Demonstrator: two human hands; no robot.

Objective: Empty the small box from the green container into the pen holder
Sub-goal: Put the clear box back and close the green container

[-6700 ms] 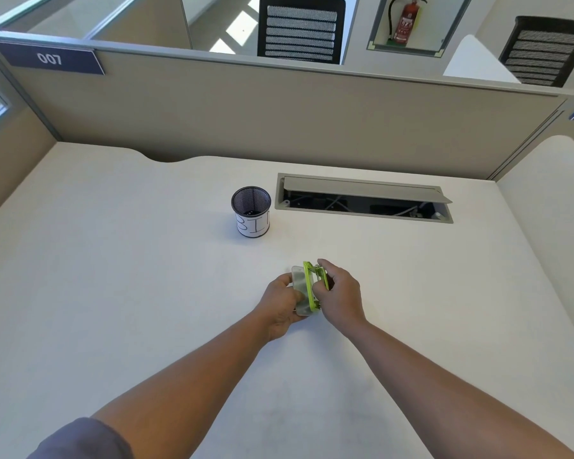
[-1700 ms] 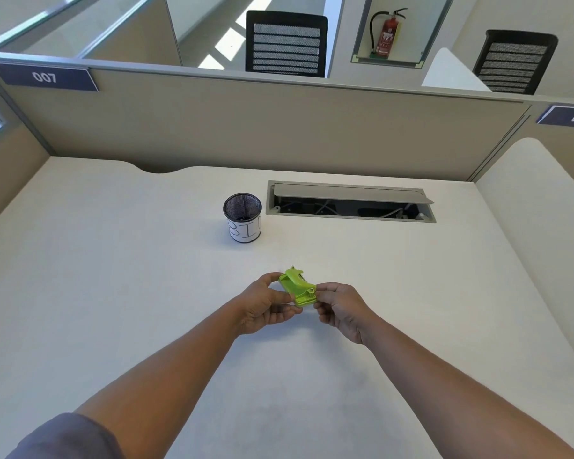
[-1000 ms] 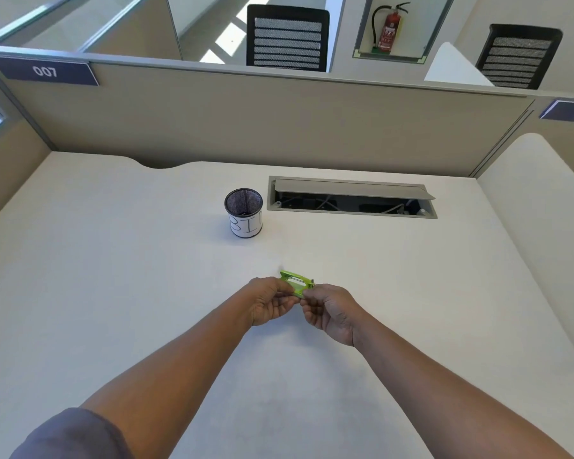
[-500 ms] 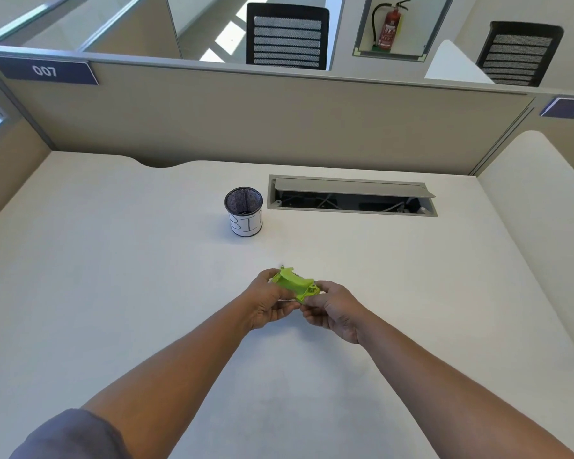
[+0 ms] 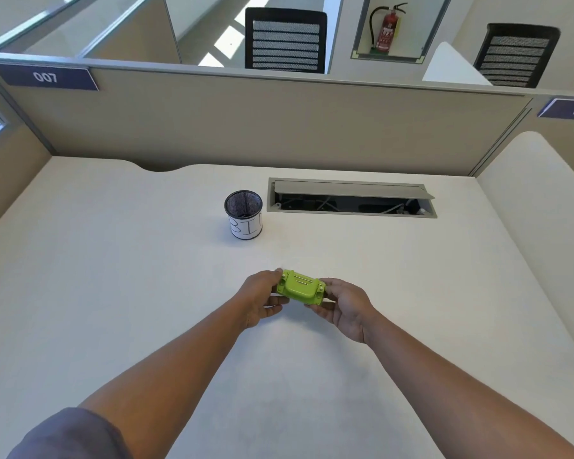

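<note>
The green container is a small lime-green plastic case with clips at its ends, held level just above the desk with its lid facing me. My left hand grips its left end and my right hand grips its right end. The lid looks closed; nothing inside shows, and no small box is visible. The pen holder is a black mesh cup with a white paper label, standing upright further back and slightly left of the hands.
An open cable tray with a raised grey flap is set into the white desk right of the pen holder. Beige partition walls close the desk at the back and sides.
The green container has turned in my hands from tilted and edge-on to level, with its broad lid facing up. Both hands remain on its ends.
</note>
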